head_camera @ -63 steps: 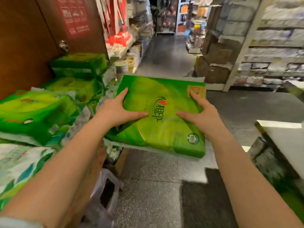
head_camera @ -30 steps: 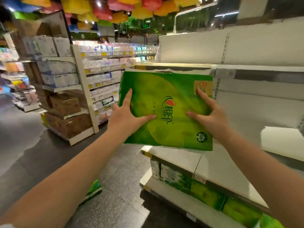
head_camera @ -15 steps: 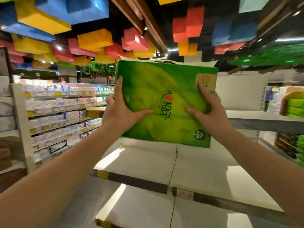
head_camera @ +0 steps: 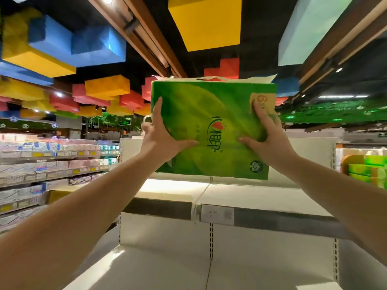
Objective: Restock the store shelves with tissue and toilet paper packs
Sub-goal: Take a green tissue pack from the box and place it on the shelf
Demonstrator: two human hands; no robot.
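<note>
Since half a second earlier, the green tissue pack [head_camera: 211, 130] has risen higher against the ceiling, and the bare white shelf [head_camera: 209, 191] beneath it now sits closer in view. The pack's front faces the viewer. Across its middle runs a logo with a red heart and white characters, turned sideways and too blurred to read. A tan label [head_camera: 262, 101] in its upper right corner bears a large figure that looks like a 6 or 9. A small round white badge near the lower right corner reads "100%". The left hand [head_camera: 161, 135] grips the pack's left edge, thumb spread across the front, fingers wrapped behind. The right hand [head_camera: 267, 137] grips the right side likewise, its forefinger reaching up onto the tan label. The pack is held upright between both hands, above the shelf. A price tag [head_camera: 217, 214] on the shelf's front rail is unreadable
</note>
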